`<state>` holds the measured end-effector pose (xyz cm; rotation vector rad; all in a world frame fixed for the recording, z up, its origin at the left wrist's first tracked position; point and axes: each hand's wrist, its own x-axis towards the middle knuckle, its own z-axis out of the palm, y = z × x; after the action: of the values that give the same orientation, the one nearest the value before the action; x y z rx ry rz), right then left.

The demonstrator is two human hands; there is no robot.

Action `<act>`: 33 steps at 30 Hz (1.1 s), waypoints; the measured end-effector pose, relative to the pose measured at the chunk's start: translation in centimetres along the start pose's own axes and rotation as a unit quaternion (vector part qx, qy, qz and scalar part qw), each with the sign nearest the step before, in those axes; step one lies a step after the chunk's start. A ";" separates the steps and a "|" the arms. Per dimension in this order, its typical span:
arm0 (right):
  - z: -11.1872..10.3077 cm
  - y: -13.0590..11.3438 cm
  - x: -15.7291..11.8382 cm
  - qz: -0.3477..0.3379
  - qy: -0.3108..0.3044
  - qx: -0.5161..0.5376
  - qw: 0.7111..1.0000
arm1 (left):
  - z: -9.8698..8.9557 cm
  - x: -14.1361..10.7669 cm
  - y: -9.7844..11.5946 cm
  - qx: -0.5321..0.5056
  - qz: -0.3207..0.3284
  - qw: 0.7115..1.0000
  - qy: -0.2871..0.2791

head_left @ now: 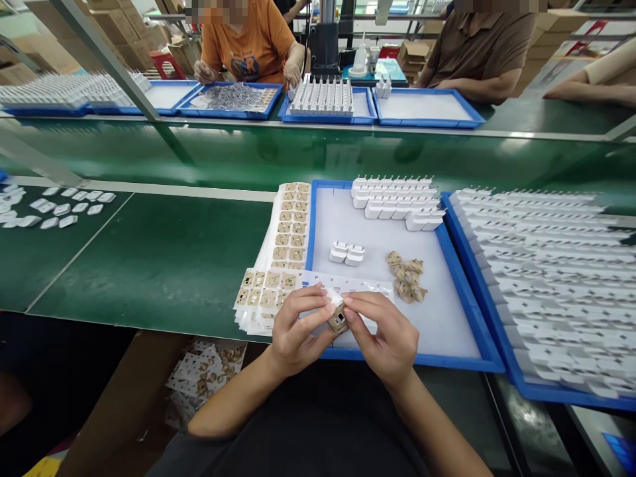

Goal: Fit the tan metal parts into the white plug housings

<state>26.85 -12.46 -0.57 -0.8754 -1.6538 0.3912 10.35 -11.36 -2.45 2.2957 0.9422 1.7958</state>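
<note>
Both hands meet over the front of a blue-rimmed tray point(464, 285). Between their fingertips is a small white adapter point(338, 317) with a tan sticker on the face toward me. My left hand point(301, 331) grips its left side, and my right hand point(385, 331) presses on its right side with thumb and fingers. Sheets of tan stickers point(289, 232) lie left of the tray, one reaching under my hands. Inside the tray are two white adapters point(346, 253), a clump of crumpled tan stickers point(407, 275) and rows of white adapters point(397, 199) at the back.
A second tray point(497, 311) full of white adapters stands at the right. White pieces point(59, 209) lie on the green table at the far left. Below is a box point(116, 397) with discarded sheets. Across the line, people sit behind more blue trays point(427, 122).
</note>
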 end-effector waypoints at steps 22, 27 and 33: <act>-1.4 0.4 0.9 -0.101 -0.097 -0.139 0.980 | -0.1 0.0 0.2 0.002 -0.079 0.996 -0.031; -1.5 -0.7 -0.2 -0.094 -0.098 -0.062 0.989 | -0.3 0.0 -0.4 0.003 -0.112 0.994 -0.011; -4.5 0.7 0.1 0.054 -0.091 -0.014 0.994 | -2.3 0.0 -3.6 -0.003 -0.287 0.958 0.023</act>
<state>31.28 -12.80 0.30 -0.9758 -1.7871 0.5373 6.77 -9.16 -3.25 1.7194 1.4202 1.5880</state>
